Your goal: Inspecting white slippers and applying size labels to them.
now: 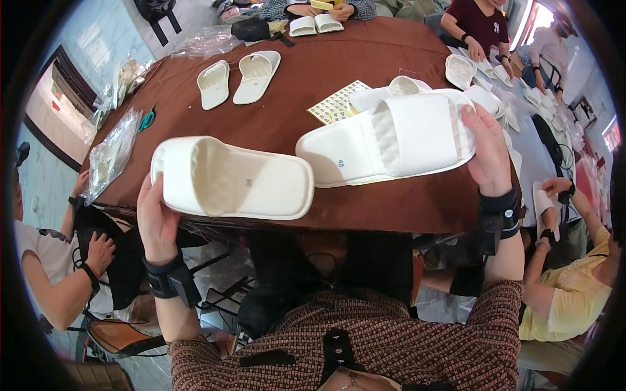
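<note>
My left hand [156, 218] is closed round the toe end of a white slipper [261, 186], whose heel points right. In my right hand [488, 146] is a second white slipper [417, 133], gripped at its toe end with the heel toward the left. Both are held above the near part of the table, soles down, their heel ends meeting or overlapping near the middle. Small dark printing shows on each insole. Behind the right-hand slipper lie a sheet of small yellow stickers [336, 103] and another white slipper [368, 98], partly hidden.
A brown cloth covers the table [326, 62]. A pair of white slippers [255, 77] lies at the far left, near teal scissors [147, 120] and a clear plastic bag [112, 156]. More slippers [486, 101] crowd the right side. Other people sit left, right and across.
</note>
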{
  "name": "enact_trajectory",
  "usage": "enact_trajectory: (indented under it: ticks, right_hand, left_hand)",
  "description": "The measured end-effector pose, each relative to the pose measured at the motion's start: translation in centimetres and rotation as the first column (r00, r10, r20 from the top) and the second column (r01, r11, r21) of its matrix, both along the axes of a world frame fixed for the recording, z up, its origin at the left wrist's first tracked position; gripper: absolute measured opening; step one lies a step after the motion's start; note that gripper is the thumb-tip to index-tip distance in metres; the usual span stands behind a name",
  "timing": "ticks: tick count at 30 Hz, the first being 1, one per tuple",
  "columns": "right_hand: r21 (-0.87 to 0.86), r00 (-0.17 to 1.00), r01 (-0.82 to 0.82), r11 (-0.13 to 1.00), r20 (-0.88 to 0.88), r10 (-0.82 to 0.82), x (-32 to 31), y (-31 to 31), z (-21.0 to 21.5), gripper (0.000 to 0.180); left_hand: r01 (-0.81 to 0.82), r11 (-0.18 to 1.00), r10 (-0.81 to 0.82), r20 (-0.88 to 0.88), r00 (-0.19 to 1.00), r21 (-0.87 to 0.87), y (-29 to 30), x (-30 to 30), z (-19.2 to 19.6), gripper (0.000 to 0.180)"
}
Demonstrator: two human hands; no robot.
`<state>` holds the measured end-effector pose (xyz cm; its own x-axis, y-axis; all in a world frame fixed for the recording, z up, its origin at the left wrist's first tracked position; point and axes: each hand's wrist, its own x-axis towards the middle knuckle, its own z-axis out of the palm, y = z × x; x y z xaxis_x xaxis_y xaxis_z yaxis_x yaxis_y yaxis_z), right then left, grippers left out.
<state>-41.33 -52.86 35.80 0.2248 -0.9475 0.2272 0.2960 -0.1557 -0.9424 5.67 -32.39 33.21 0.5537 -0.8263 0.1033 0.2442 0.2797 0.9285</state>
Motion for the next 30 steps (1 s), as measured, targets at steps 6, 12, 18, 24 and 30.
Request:
enact_trajectory:
  ticks: [6,12,18,24,30]
  right_hand:
    - [-0.053,0.997,0.039,0.998,-0.059,-0.042,-0.4,-1.1,1.0,0.028]
    - [-0.056,0.987,-0.025,0.998,-0.159,0.016,0.5,-1.2,1.8,0.028]
    - [-0.080,0.978,-0.033,0.996,-0.209,0.015,2.3,-1.1,2.1,0.028]
    - [-0.049,0.957,-0.147,0.988,-0.261,0.130,2.8,-1.7,2.4,0.028]
    - [-0.097,0.920,-0.213,0.972,-0.356,0.166,6.1,-3.3,3.4,0.027]
  left_hand:
    - [-0.021,1.000,0.016,0.209,0.978,0.020,-5.6,1.8,1.7,0.034]
    - [0.240,0.960,-0.279,0.427,0.860,0.144,-12.7,0.8,3.4,0.038]
    - [-0.130,0.991,0.050,0.876,0.481,0.015,-15.4,1.0,0.5,0.043]
    - [0.120,0.992,-0.089,0.937,0.339,0.051,-8.8,-8.2,-0.8,0.036]
    - [0.198,0.968,-0.157,0.987,-0.013,0.157,-4.2,-12.8,-2.2,0.041]
